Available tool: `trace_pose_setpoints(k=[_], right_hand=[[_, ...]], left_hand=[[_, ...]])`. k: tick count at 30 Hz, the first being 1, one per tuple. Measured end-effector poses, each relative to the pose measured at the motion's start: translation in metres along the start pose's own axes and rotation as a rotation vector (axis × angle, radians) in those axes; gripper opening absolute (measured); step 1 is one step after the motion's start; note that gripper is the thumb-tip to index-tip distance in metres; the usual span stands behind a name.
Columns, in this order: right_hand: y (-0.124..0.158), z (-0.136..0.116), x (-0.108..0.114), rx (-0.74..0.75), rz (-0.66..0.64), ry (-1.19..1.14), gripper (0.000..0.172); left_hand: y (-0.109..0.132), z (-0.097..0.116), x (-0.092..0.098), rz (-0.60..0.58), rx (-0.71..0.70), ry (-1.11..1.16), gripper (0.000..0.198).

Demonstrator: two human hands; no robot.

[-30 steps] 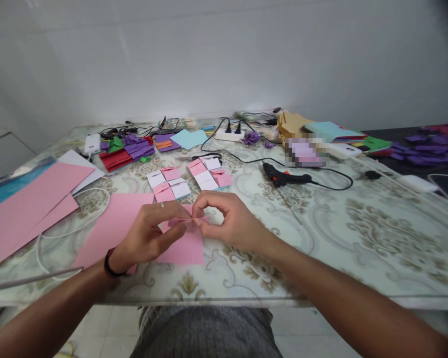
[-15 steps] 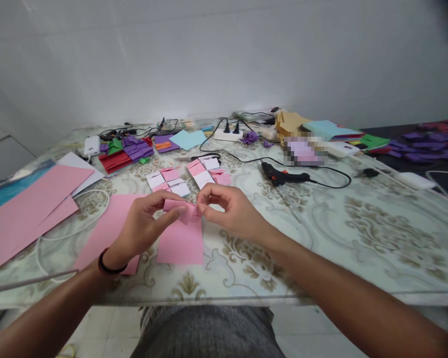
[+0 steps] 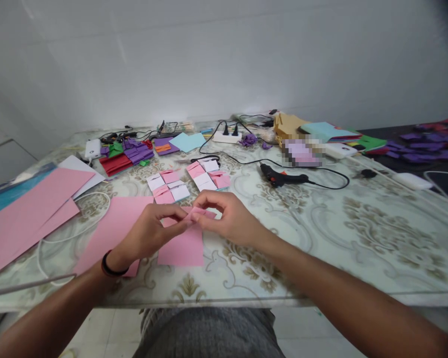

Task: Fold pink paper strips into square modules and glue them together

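Both my hands pinch a small folded pink paper piece (image 3: 198, 214) just above the table. My left hand (image 3: 149, 233), with a black band on its wrist, grips the piece's left end between thumb and fingers. My right hand (image 3: 229, 219) holds the right end with curled fingers. Under them lies a pink paper square (image 3: 181, 247), and a larger pink sheet (image 3: 114, 223) sits to its left. Two finished pink-and-white folded squares (image 3: 168, 186) (image 3: 208, 175) lie just beyond my hands.
The table (image 3: 358, 238) has a patterned cover. Large pink sheets (image 3: 30, 199) lie at left over a white cable (image 3: 59, 238). A black glue gun (image 3: 281, 176) sits at centre right. Red, purple and green paper pieces (image 3: 125, 151), a power strip (image 3: 227, 135) and paper stacks (image 3: 321, 132) line the back.
My hands lifted the pink piece slightly, then lowered it toward the table again, refolding it between the fingertips. Nothing else on the table has moved.
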State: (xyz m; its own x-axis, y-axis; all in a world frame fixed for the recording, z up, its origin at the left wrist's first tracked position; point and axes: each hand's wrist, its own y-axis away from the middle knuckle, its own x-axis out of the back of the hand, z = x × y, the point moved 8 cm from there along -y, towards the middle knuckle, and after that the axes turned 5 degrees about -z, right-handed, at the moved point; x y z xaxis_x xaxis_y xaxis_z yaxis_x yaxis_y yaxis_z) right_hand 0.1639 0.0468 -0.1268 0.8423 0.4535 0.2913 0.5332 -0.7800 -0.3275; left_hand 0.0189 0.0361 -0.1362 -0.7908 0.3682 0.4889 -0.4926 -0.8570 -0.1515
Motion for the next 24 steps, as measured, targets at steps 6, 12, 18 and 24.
trace_pose_setpoints(k=[6, 12, 18, 24], right_hand=[[0.001, -0.002, 0.0, -0.015, 0.001, -0.003, 0.007], [0.001, 0.0, 0.0, -0.017, -0.023, -0.016, 0.008], [-0.001, 0.005, 0.001, -0.013, -0.012, -0.084, 0.01], [0.001, 0.008, -0.005, -0.027, -0.048, -0.062, 0.009]], left_hand=[[0.003, 0.003, 0.001, 0.022, -0.049, -0.023, 0.02], [0.004, 0.003, 0.0, -0.005, -0.077, -0.074, 0.024], [0.004, 0.005, 0.005, 0.049, -0.076, -0.016, 0.025], [0.005, 0.014, 0.001, 0.017, -0.122, -0.098, 0.03]])
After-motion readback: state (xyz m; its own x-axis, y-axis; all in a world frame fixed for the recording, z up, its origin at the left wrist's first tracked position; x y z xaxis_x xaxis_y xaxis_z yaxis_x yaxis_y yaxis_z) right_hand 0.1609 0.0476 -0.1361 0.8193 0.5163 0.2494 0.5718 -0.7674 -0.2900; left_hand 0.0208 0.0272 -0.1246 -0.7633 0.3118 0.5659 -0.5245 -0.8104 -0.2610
